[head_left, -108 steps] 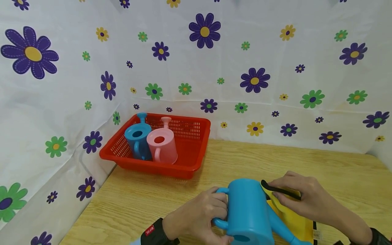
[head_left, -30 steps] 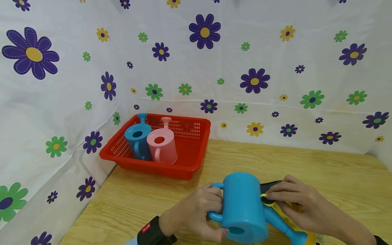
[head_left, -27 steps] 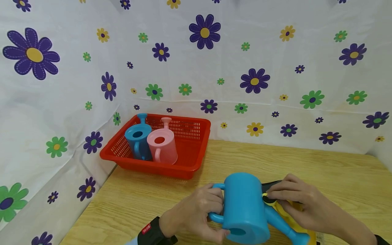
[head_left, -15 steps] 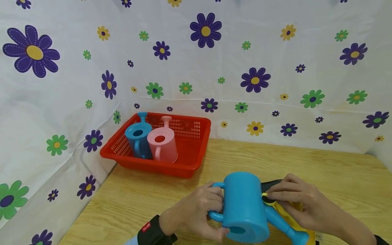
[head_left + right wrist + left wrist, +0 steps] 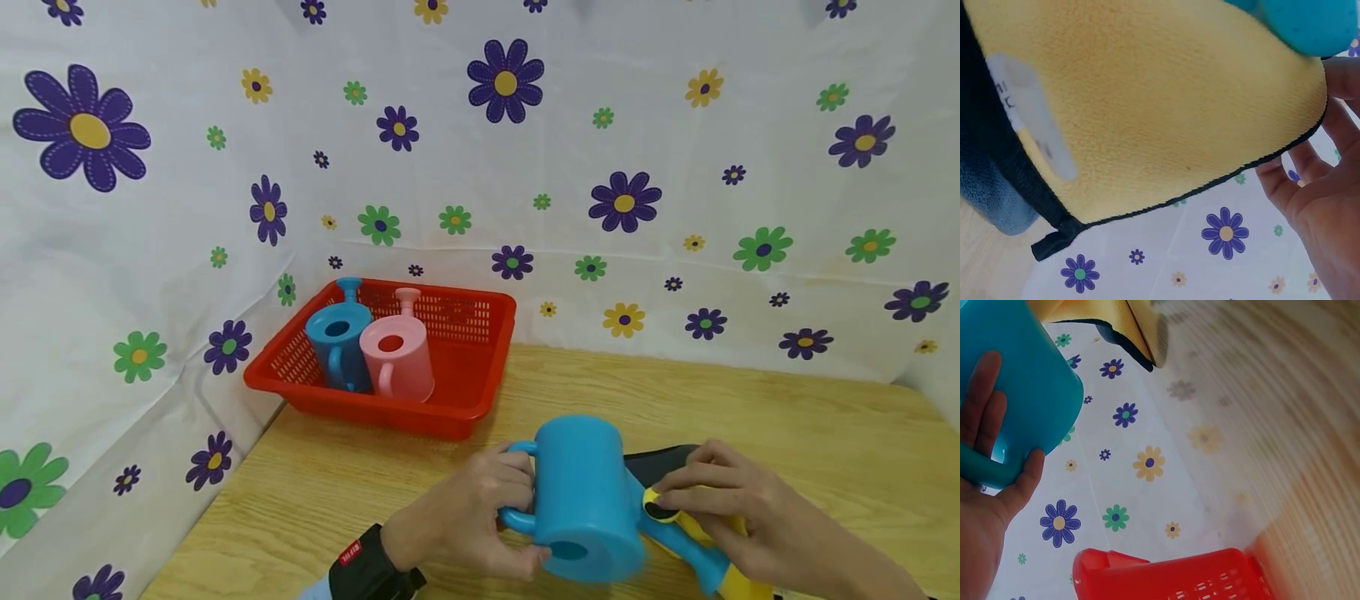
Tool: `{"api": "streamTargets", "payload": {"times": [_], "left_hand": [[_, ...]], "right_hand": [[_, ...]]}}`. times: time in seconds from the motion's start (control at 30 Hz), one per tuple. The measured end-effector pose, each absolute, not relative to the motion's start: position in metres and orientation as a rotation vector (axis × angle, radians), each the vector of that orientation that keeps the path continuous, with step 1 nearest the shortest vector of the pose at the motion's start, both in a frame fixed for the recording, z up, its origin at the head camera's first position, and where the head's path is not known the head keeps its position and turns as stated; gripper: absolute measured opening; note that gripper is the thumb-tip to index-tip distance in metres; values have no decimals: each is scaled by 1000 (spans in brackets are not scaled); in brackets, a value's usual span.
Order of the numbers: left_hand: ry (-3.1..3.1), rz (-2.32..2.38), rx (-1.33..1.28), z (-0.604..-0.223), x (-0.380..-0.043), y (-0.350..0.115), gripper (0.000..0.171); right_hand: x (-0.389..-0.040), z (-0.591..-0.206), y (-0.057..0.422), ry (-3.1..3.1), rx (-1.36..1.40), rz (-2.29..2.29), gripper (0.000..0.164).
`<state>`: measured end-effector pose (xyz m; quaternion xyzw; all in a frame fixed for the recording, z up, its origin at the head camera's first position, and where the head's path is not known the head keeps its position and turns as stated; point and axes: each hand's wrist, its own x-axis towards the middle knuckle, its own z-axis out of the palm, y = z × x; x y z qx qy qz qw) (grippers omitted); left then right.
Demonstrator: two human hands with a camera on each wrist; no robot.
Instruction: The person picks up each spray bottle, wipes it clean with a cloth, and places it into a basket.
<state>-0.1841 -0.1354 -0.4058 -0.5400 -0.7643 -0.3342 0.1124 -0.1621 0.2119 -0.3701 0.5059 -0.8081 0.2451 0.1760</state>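
A light blue watering can (image 5: 581,492) is tipped on its side over the table, its filling hole facing the person and its spout pointing right. My left hand (image 5: 480,508) grips its handle, fingers curled through the loop, as the left wrist view also shows around the can (image 5: 1029,375). My right hand (image 5: 750,512) pinches a yellow cloth with a dark grey back and black edging (image 5: 1166,106), pressing a fold of it where the spout meets the body. The rest of the cloth hangs below the spout, partly hidden by the can and hand.
A red plastic basket (image 5: 375,408) stands at the back left of the wooden table (image 5: 810,425). Inside it, a blue watering can (image 5: 341,350) and a pink watering can (image 5: 401,367) stand upright side by side. A flower-patterned sheet (image 5: 570,142) hangs behind and at the left.
My right hand has brought the cloth from the can's upper right edge down to the spout's base. The can, held in my left hand, has shifted slightly left and up.
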Motion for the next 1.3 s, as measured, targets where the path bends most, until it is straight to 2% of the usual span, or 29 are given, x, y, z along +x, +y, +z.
{"api": "streamTargets", "payload": {"times": [0.07,0.33,0.77,1.3], "left_hand": [[-2241,-983,-1582,-406,-187,-138,25],[-2264,-986,-1535,-410,-193,-146,24],[-2268,-953,-1524,-415,-197,-148,27],[-2309,-890,-1612,-414,-186,-135,23]], "right_hand": [[-161,-372,213,-2292,1425,675,46],[-159,-374,218,-2337,1395,631,56],[-156,-372,225,-2477,1388,567,54],[-159,-380,219,-2461,1433,547,49]]}}
